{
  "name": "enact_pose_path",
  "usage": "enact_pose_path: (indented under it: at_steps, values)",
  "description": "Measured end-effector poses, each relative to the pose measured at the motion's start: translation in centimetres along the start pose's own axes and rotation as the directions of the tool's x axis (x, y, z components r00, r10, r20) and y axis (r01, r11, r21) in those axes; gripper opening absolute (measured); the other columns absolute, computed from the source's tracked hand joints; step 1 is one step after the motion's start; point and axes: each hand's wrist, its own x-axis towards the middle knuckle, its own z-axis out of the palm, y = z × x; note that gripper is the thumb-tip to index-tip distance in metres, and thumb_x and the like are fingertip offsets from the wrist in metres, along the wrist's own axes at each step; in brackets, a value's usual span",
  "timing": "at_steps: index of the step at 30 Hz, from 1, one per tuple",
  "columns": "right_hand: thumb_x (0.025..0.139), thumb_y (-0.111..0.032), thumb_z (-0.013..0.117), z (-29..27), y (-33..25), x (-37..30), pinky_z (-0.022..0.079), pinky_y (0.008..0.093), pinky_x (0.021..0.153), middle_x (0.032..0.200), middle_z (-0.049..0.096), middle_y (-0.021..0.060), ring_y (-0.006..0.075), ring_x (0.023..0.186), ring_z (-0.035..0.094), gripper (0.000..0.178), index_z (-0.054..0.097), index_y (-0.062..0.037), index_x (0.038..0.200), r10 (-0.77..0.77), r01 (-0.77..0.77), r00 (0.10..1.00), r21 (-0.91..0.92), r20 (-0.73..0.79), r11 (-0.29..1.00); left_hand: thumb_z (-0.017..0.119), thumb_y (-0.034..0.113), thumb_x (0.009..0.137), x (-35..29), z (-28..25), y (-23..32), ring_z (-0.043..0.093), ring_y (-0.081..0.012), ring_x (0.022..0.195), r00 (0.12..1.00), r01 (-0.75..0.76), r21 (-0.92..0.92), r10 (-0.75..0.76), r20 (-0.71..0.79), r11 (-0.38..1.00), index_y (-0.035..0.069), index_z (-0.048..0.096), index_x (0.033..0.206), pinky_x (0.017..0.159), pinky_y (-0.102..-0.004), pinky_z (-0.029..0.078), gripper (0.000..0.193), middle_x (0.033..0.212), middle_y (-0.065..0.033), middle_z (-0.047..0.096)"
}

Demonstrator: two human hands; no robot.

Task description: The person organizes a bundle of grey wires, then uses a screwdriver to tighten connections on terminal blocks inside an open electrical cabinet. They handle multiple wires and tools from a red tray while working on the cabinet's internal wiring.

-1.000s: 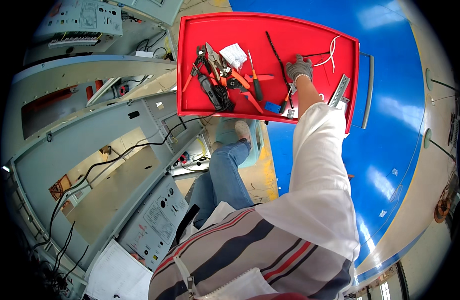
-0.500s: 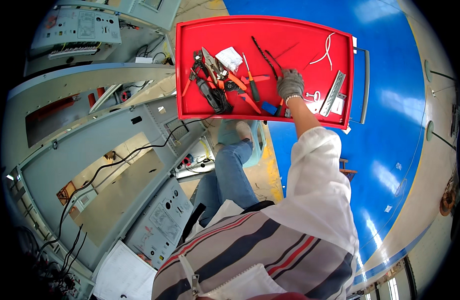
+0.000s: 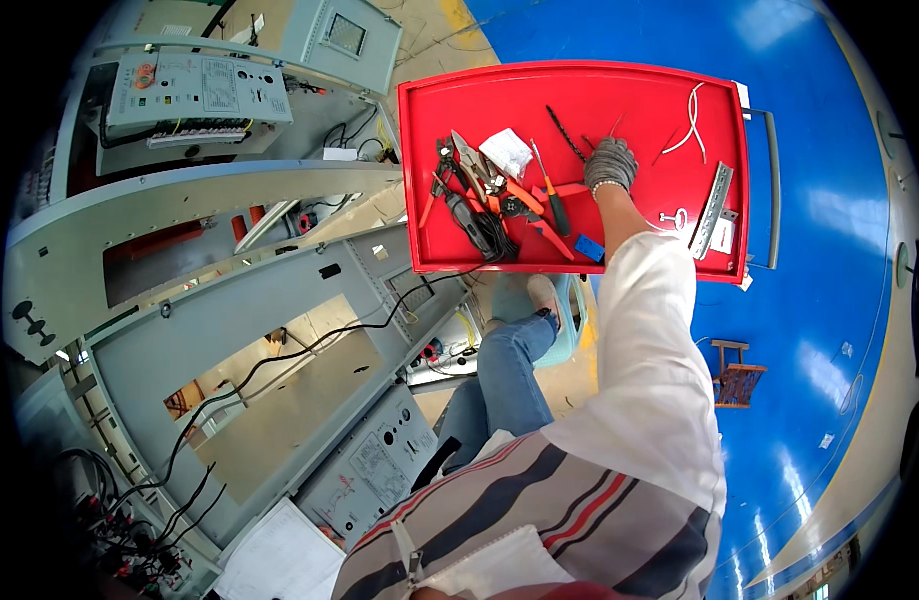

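My right hand [image 3: 611, 166], in a grey work glove, reaches over the red tray [image 3: 419, 262]. Its fingers are curled down on the tray floor, and whatever they hold is hidden under the glove. Just left of the fingertips lies a dark, slim rod like a drill bit [image 3: 563, 132], with a short black piece [image 3: 587, 140] beside it. A thin red wire [image 3: 617, 124] shows past the fingers. Nearer me are a screwdriver [image 3: 556, 208] with a dark handle and a small blue block [image 3: 589, 247]. My left hand is not in view.
Orange-handled pliers [image 3: 469, 160], a black corded tool [image 3: 471, 228] and a white packet [image 3: 506, 153] crowd the tray's left. White wires [image 3: 695, 130] and a slotted metal rail [image 3: 711, 212] lie right. Grey cabinet frames [image 3: 219, 290] fill the left; a small wooden stool [image 3: 737, 375] stands right.
My right hand has moved farther across the tray, toward its far side, and now covers part of the short black piece. The whole view has shifted, placing the tray lower and farther right.
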Motion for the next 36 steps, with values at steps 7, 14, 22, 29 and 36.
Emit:
enact_pose_path:
  at_steps: [7, 14, 22, 29, 36]
  values:
    - [0.083, -0.002, 0.055, -8.5, -8.6, -9.8, 0.048, 0.0252, 0.067, 0.08, 0.061, 0.0051, 0.0128, 0.071, 0.057, 0.024, 0.056, -0.0028, 0.106, -0.376, 0.057, 0.919, 0.903, 0.119, 0.425, 0.062, 0.013, 0.077, -0.5, -2.2, 3.8, 0.05, -0.0329, 0.108, 1.0, 0.001, 0.149, 0.003, -0.028, 0.989, 0.006, 0.063, 0.099, 0.093, -0.0423, 0.038, 0.023, 0.107, -0.0157, 0.057]
    - [0.085, -0.013, 0.057, -27.4, -23.6, -25.1, 0.045, 0.023, 0.059, 0.075, 0.06, 0.0004, 0.0094, 0.064, 0.054, 0.016, 0.061, -0.0023, 0.096, -0.74, -0.126, 0.637, 0.976, 0.216, 0.177, 0.057, 0.005, 0.063, 2.8, -3.2, 7.4, 0.053, -0.0336, 0.086, 0.988, 0.03, 0.09, -0.016, -0.153, 0.996, 0.014, 0.066, 0.084, 0.079, -0.042, 0.042, 0.024, 0.088, -0.0093, 0.06]
    - [0.076, -0.01, 0.062, -36.2, -37.1, -35.1, 0.048, 0.0297, 0.062, 0.074, 0.06, 0.0121, 0.0175, 0.066, 0.059, 0.015, 0.062, -0.0004, 0.088, -0.835, 0.54, 0.437, 0.84, -0.334, -0.054, 0.059, 0.01, 0.065, 2.5, -3.0, 7.4, 0.055, -0.0246, 0.094, 0.992, 0.128, 0.203, -0.122, -0.041, 0.971, 0.018, 0.067, 0.084, 0.086, -0.0391, 0.039, 0.022, 0.096, -0.0074, 0.055]
    - [0.077, -0.014, 0.061, -39.1, -41.0, -39.3, 0.047, 0.0382, 0.066, 0.076, 0.059, 0.0164, 0.0296, 0.071, 0.058, 0.014, 0.062, -0.0036, 0.087, -0.832, 0.876, 0.232, 0.48, -0.504, -0.046, 0.059, 0.015, 0.073, 2.8, -3.7, 8.0, 0.055, -0.0227, 0.104, 0.985, 0.172, 0.139, -0.172, -0.012, 0.975, 0.013, 0.066, 0.092, 0.092, -0.0409, 0.038, 0.02, 0.109, -0.0084, 0.056]
    - [0.073, -0.004, 0.058, -40.0, -41.6, -39.3, 0.045, 0.0415, 0.074, 0.088, 0.059, 0.0191, 0.0374, 0.084, 0.056, 0.019, 0.06, -0.0031, 0.092, -0.83, 0.945, 0.015, 0.279, -0.557, -0.17, 0.06, 0.018, 0.072, 2.8, -3.3, 7.7, 0.065, -0.0261, 0.076, 0.996, 0.071, 0.074, -0.066, -0.065, 0.995, 0.009, 0.07, 0.08, 0.062, -0.0403, 0.05, 0.016, 0.08, -0.0087, 0.068]
